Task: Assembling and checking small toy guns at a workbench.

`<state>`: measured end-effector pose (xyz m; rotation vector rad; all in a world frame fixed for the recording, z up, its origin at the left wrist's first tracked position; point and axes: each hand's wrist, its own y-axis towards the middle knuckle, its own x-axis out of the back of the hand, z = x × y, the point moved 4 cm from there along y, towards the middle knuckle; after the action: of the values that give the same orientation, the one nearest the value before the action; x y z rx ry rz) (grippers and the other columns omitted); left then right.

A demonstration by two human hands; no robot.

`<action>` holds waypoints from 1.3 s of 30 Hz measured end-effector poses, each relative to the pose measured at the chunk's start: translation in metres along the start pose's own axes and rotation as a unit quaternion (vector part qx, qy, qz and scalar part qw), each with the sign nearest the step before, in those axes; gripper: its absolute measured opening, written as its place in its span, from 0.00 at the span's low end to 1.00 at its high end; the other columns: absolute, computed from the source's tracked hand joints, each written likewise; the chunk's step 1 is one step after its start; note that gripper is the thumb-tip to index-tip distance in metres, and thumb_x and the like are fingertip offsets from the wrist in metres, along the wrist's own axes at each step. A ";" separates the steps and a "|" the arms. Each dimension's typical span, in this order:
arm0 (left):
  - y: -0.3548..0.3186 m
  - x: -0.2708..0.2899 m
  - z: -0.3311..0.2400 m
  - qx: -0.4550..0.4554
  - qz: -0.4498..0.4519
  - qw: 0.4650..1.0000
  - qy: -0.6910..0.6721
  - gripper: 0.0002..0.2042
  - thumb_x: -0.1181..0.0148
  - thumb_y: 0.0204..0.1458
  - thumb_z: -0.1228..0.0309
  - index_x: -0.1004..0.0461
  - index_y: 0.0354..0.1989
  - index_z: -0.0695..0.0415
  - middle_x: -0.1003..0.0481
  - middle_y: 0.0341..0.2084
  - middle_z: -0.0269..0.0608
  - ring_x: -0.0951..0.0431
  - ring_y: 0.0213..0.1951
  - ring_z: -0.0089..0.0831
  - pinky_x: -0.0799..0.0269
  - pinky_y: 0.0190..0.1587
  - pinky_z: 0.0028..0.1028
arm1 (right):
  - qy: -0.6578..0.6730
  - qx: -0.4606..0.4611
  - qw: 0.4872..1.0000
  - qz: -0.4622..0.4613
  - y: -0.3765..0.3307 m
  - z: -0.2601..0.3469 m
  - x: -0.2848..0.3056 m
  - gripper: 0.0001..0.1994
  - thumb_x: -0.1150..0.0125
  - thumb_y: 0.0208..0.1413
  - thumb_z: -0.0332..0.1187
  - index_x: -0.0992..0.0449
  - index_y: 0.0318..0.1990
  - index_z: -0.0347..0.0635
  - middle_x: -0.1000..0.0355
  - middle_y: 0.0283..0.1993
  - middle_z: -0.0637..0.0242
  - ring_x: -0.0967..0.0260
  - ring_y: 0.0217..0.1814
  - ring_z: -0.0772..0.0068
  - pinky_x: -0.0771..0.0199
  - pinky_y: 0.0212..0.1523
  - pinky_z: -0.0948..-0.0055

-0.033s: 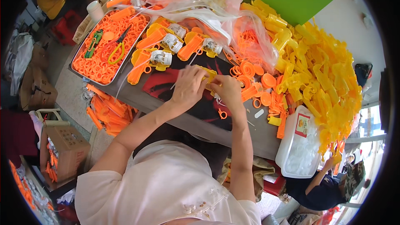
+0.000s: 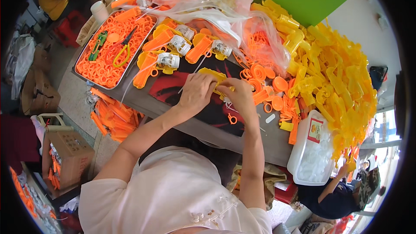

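Observation:
Both my hands meet over a dark mat with red patterning (image 2: pixel 167 87). My left hand (image 2: pixel 196 93) is closed on a yellow plastic shell (image 2: pixel 212 73), whose far edge shows beyond the fingers. At the shell's right end, my right hand (image 2: pixel 240 97) pinches close against it; whether a small part sits between those fingertips is hidden. Just below the right hand lies an orange ring piece (image 2: pixel 232 119). Beyond my hands are several part-built yellow and orange assemblies (image 2: pixel 151 65) with white cylinders. A thin white strand (image 2: pixel 200 64) runs past my left hand.
On the left, a metal tray (image 2: pixel 77 67) holds orange rings, a green tool (image 2: pixel 98 45) and yellow-handled pliers (image 2: pixel 123 56). Loose orange discs (image 2: pixel 258 72) and a yellow heap (image 2: pixel 333 69) lie right. A white tub (image 2: pixel 299 156) stands at the table's right edge. Clear bags (image 2: pixel 208 0) cover the back.
More of the yellow shell shows above my left fingers, which have drawn down slightly. My right hand has shifted a little and its fingers are bent more at the shell's end.

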<state>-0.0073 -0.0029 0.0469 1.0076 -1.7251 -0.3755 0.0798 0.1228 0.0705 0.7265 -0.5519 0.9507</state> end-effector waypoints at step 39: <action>0.016 -0.012 0.000 -0.003 0.102 0.924 -0.368 0.20 0.29 0.44 0.75 0.23 0.49 0.56 0.29 0.40 0.38 0.26 0.44 0.33 0.28 0.47 0.30 | 0.176 -0.273 0.924 -0.204 -0.104 -0.072 0.072 0.08 0.44 0.61 0.24 0.22 0.45 0.35 0.28 0.30 0.73 0.34 0.27 0.86 0.36 0.28 0.84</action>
<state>-0.0131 0.0154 0.0501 0.7031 -2.4742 -0.6811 0.2124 0.1754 0.0430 0.1430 -0.3031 0.4796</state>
